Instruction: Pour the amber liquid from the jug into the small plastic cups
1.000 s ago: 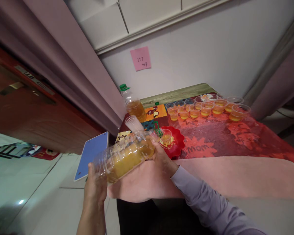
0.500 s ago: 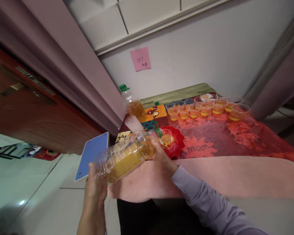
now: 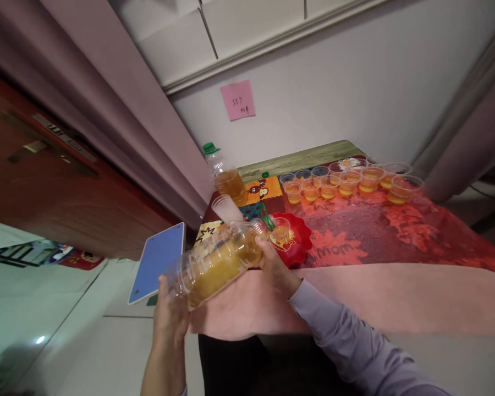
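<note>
A large clear plastic bottle [image 3: 216, 267] with yellow liquid lies tilted between my two hands, its neck toward a plastic cup [image 3: 281, 230] in a red scalloped tray [image 3: 303, 242]. My left hand [image 3: 171, 311] is closed round the bottle's base. Near the neck, my right hand [image 3: 270, 264] grips the bottle from the right side. A green loop handle [image 3: 267, 218] shows at the neck. Some yellow liquid is in the cup; the bottle's mouth is hard to make out against it.
Several cups of yellow liquid [image 3: 348, 183] stand in rows at the back right. A second bottle [image 3: 230, 184] with a green cap stands at the back left, near a stack of cups [image 3: 226, 209]. A loose green cap [image 3: 265, 175] lies behind. A blue board [image 3: 159, 261] is left of the table.
My left hand and the bottle's base have shifted slightly to the right. The right hand keeps its grip near the neck. The whole view has moved a little.
</note>
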The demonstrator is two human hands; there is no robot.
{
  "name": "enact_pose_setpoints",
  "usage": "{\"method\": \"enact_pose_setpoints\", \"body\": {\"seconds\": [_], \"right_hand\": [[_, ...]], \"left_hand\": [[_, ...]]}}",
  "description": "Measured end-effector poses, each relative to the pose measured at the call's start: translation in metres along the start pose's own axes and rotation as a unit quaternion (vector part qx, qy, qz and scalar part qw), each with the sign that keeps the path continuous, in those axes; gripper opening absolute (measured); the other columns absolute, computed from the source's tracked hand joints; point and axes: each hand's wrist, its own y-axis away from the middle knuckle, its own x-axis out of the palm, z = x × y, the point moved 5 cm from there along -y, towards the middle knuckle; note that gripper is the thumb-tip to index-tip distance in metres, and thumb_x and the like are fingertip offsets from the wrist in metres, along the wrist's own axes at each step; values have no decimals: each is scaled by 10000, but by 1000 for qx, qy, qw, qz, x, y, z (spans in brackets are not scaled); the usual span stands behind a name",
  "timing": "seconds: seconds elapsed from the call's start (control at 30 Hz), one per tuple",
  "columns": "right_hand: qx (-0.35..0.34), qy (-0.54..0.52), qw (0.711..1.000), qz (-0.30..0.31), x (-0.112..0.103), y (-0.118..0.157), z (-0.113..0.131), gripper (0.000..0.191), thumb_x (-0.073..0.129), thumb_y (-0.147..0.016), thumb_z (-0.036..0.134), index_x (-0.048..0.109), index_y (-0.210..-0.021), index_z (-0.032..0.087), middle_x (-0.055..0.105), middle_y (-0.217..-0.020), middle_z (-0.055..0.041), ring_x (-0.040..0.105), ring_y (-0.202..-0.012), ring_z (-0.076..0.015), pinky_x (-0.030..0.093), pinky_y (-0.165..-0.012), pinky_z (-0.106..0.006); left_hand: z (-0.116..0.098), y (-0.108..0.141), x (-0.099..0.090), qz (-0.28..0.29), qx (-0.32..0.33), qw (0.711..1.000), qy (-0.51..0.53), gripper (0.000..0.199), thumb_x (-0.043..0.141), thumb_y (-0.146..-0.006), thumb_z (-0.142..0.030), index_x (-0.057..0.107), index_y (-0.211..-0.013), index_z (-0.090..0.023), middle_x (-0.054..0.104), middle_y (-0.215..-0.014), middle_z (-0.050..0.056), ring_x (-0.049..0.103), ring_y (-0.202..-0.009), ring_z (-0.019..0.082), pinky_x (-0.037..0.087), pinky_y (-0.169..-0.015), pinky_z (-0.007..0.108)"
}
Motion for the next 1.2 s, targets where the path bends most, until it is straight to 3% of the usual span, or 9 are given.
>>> {"method": "enact_pose_setpoints", "body": {"seconds": [0.17, 0.3, 0.43, 0.63, 0.8, 0.93, 1.03, 1.1, 1.2], "right_hand": [[-4, -36, 999, -11, -6, -1, 2, 707, 824, -907, 704, 691, -1474, 304, 803, -1466, -71, 705, -1439, -364, 505, -1300, -586], [-23, 52, 997, -60, -15, -6, 12, 690, 850, -873, 701, 709, -1410, 291, 795, -1424, -88, 710, -1391, -379, 493, -1290, -596], [-11, 120, 991, -55, -12, -4, 22, 713, 898, -839, 673, 695, -1407, 293, 792, -1356, -85, 729, -1309, -364, 566, -1186, -566], [-50, 183, 982, -14, 10, 7, 39, 601, 854, -911, 658, 698, -1375, 310, 787, -1361, -92, 724, -1303, -370, 564, -1164, -577], [-56, 254, 965, 30, 34, 13, 51, 569, 838, -930, 696, 704, -1305, 289, 810, -1293, -96, 757, -1214, -383, 575, -1125, -614], [-63, 303, 950, 44, 51, 16, 55, 580, 874, -921, 691, 709, -1315, 299, 819, -1294, -99, 765, -1179, -386, 584, -1121, -630], [-47, 260, 958, 112, 59, 22, 47, 692, 873, -925, 700, 668, -1472, 328, 767, -1445, -107, 756, -1265, -389, 624, -1093, -606], [-32, 229, 963, 139, 53, 23, 44, 794, 870, -922, 712, 608, -1584, 360, 686, -1591, -120, 754, -1312, -388, 665, -1034, -581], [-99, 339, 933, 73, 17, 14, 59, 747, 865, -933, 688, 657, -1564, 346, 687, -1598, -151, 741, -1360, -394, 652, -1091, -609]], "left_hand": [[24, 4, -2, -50, -23, 998, 29, 482, 724, -974, -718, 853, -1037, -257, 869, -986, 69, 834, -1057, 304, 649, -1013, 434], [39, 10, 7, 9, -16, 999, 47, 650, 688, -935, -855, 876, -1153, -273, 885, -1192, 97, 784, -1309, 350, 603, -1137, 479], [55, 15, 8, 21, -52, 995, 87, 700, 726, -875, -880, 882, -1174, -267, 860, -1326, 126, 686, -1478, 387, 555, -1215, 511], [51, 20, 0, 61, 75, 992, 77, 897, 988, -625, -775, 805, -1370, -308, 746, -1566, 114, 566, -1602, 399, 499, -1276, 484], [43, 27, -16, 70, 144, 987, -24, 1205, 1121, -330, -679, 730, -1392, -268, 665, -1624, 189, 513, -1624, 485, 429, -1332, 524], [37, 32, -23, 81, 165, 979, -87, 1176, 1124, -388, -628, 695, -1423, -269, 630, -1635, 187, 475, -1643, 502, 352, -1376, 551], [36, 31, -31, 80, 167, 978, -97, 1145, 1116, -420, -604, 690, -1427, -267, 633, -1611, 182, 475, -1641, 499, 338, -1382, 541], [39, 25, -39, 71, 151, 980, -106, 1129, 1119, -402, -565, 698, -1405, -259, 649, -1578, 187, 500, -1619, 506, 353, -1372, 536], [49, 14, -53, 77, 161, 973, -145, 1133, 1093, -448, -570, 669, -1449, -251, 644, -1584, 197, 517, -1601, 506, 359, -1365, 562]]}}
